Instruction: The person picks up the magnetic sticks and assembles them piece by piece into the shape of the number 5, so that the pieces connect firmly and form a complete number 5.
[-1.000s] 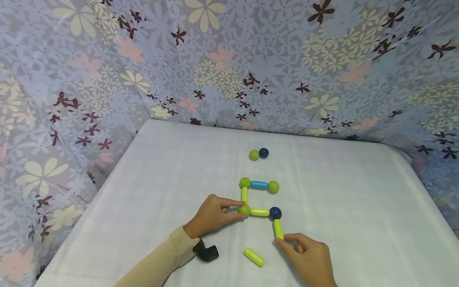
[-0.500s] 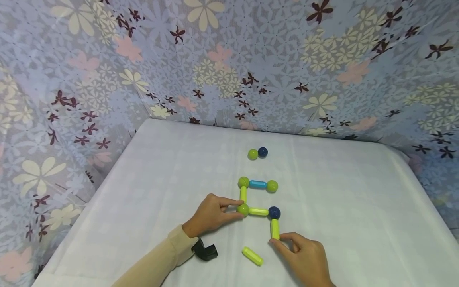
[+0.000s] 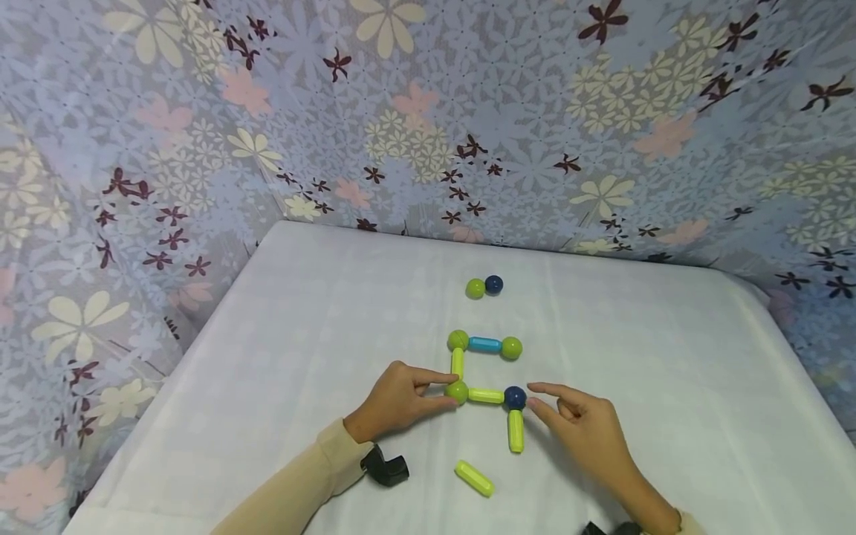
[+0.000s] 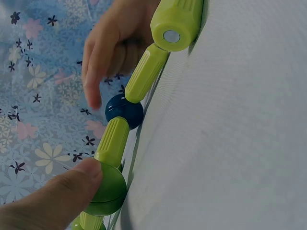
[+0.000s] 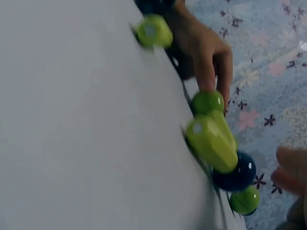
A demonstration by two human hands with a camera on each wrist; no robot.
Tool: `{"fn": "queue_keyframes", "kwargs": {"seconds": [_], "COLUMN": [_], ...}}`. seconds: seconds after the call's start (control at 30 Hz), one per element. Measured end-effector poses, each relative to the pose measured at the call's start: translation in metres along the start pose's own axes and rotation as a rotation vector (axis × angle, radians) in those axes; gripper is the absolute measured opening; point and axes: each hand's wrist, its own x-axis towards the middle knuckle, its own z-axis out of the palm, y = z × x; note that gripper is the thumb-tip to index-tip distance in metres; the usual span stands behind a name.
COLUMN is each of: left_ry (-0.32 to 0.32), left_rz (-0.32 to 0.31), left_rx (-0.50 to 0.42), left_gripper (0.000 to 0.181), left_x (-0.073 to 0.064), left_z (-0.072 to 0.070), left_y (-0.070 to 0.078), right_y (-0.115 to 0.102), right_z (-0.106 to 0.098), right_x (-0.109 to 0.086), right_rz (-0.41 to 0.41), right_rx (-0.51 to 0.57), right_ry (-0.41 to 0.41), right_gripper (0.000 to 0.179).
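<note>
A chain of magnetic balls and rods lies on the white cloth. My left hand (image 3: 401,401) pinches its corner green ball (image 3: 456,392) between thumb and forefinger. From that ball one yellow-green rod (image 3: 458,362) runs up to a second green ball (image 3: 458,340), where a blue rod (image 3: 484,345) leads to a third (image 3: 511,348). Another yellow-green rod (image 3: 487,396) joins the corner to a navy ball (image 3: 515,397), with a further rod (image 3: 516,432) pointing toward me. My right hand (image 3: 588,427), thumb and forefinger parted, holds nothing just right of the navy ball.
A loose yellow-green rod (image 3: 474,478) lies nearer me, below the chain. Farther back, a spare green ball (image 3: 475,288) and a spare navy ball (image 3: 494,284) sit side by side. Flowered fabric (image 3: 428,111) rises behind the table (image 3: 334,297).
My right hand has let go of the lower yellow-green rod and moved up beside the navy ball. That rod swung to point straight toward me. My left hand has kept its pinch.
</note>
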Motion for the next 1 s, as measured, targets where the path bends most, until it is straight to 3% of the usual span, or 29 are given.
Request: {"fn": "queue_keyframes", "kwargs": {"seconds": [0.1, 0.2, 0.37, 0.5, 0.6, 0.7, 0.8, 1.0], "left_ry": [-0.016, -0.032, -0.012, 0.001, 0.003, -0.004, 0.008, 0.046], "left_rz": [0.005, 0.02, 0.02, 0.009, 0.019, 0.028, -0.008, -0.173], "left_rx": [0.001, 0.009, 0.031, -0.005, -0.04, -0.035, 0.023, 0.172], "left_gripper": [0.037, 0.038, 0.038, 0.041, 0.044, 0.043, 0.04, 0.036], "left_x": [0.002, 0.004, 0.004, 0.002, 0.011, 0.032, 0.066, 0.14], "left_z": [0.003, 0.005, 0.004, 0.002, 0.001, -0.001, -0.011, -0.028], "left_y": [0.001, 0.002, 0.003, 0.001, 0.003, 0.008, 0.011, 0.003], "right_y": [0.009, 0.015, 0.019, 0.019, 0.018, 0.02, 0.02, 0.018], "right_z": [-0.001, 0.001, 0.005, 0.01, 0.009, 0.009, 0.01, 0.009], "right_x": [0.014, 0.019, 0.022, 0.026, 0.027, 0.025, 0.023, 0.024], "right_rz": [0.006, 0.022, -0.032, -0.061, -0.049, -0.037, -0.035, -0.019], "right_rx": [0.08, 0.12, 0.138, 0.151, 0.144, 0.14, 0.15, 0.161], "right_ry": [-0.122, -0.187, -0.186, -0.186, -0.188, -0.193, -0.201, -0.197], "right_gripper": [0.025, 0.027, 0.024, 0.021, 0.021, 0.02, 0.021, 0.023]}}
